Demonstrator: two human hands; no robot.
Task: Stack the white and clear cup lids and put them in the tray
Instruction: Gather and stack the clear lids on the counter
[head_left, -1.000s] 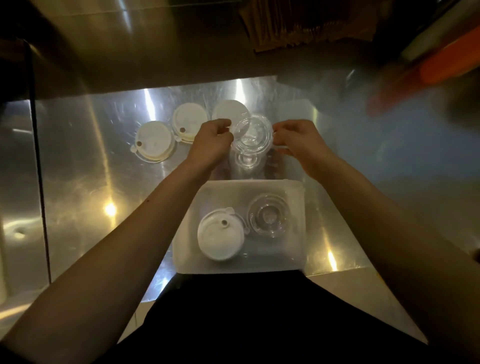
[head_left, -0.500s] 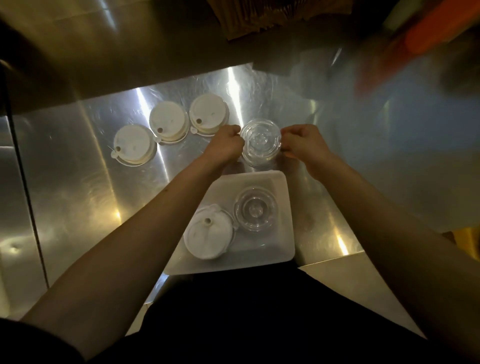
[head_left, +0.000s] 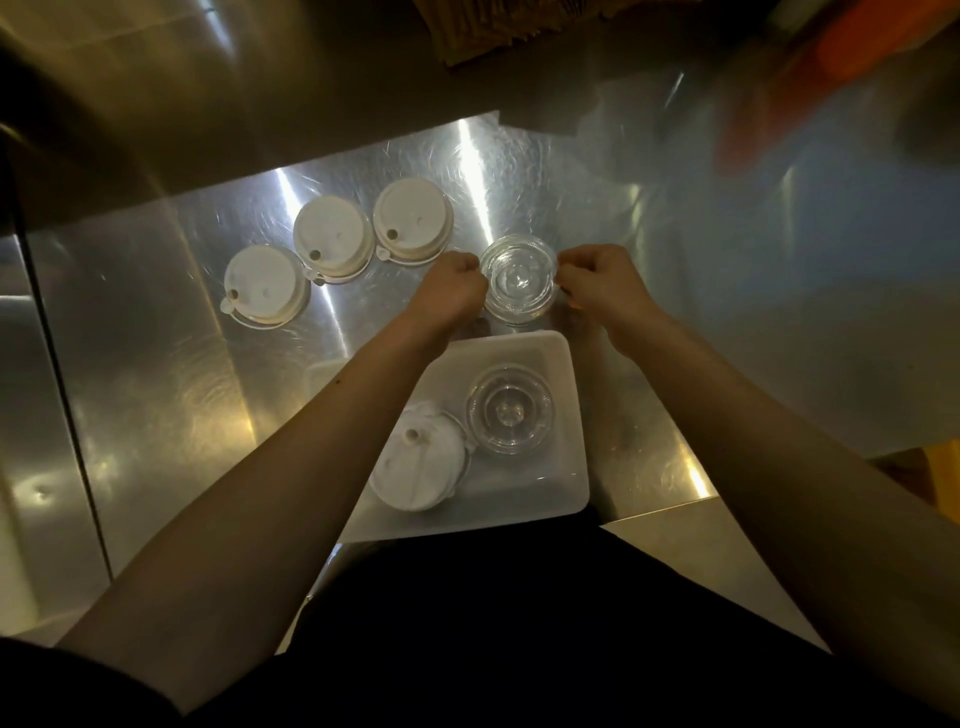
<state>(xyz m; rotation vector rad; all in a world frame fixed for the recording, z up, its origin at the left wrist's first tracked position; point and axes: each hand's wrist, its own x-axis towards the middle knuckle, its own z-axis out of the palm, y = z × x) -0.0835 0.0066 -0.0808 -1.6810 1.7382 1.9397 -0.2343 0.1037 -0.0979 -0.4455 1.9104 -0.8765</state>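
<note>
A stack of clear lids (head_left: 519, 280) rests on the steel counter just beyond the tray. My left hand (head_left: 451, 296) pinches its left rim and my right hand (head_left: 602, 293) pinches its right rim. The white tray (head_left: 569, 467) sits at the counter's near edge and holds a white lid stack (head_left: 418, 470) on its left and a clear lid stack (head_left: 510, 410) on its right. Three white lids lie in a diagonal row on the counter: one (head_left: 266, 286) at the left, one (head_left: 333, 240) in the middle, one (head_left: 413, 221) at the right.
The steel counter (head_left: 156, 374) has a seam running down its left side and ends at a front edge right of the tray. Blurred orange and red items (head_left: 779, 88) lie at the far right. Brown paper (head_left: 498, 26) sits at the back.
The tilted clear lid held above the stack has come down level onto it. Both hands have lowered to grip the stack's rim. The view has shifted, so everything sits lower in frame.
</note>
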